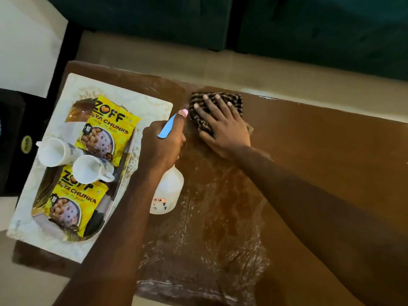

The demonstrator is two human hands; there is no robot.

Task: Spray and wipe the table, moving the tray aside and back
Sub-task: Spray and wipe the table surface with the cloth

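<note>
Spray bottle (pixel 169 191) is gripped in the left hand (pixel 162 143), fingers curled round its neck. Right hand (pixel 223 127) has its fingers spread flat, pressing the striped cloth (pixel 237 98) onto the streaky wet worktop (pixel 220 206). Tray (pixel 123 164) with 2 cups (pixel 88 168) and 2 snack packs (pixel 106 129) sits just left of the left fingers.

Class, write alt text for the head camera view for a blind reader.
A person's right hand presses a striped brown cloth flat on a wet brown wooden table, while the left hand grips a white plastic spray bottle beside a patterned oval tray.
</note>
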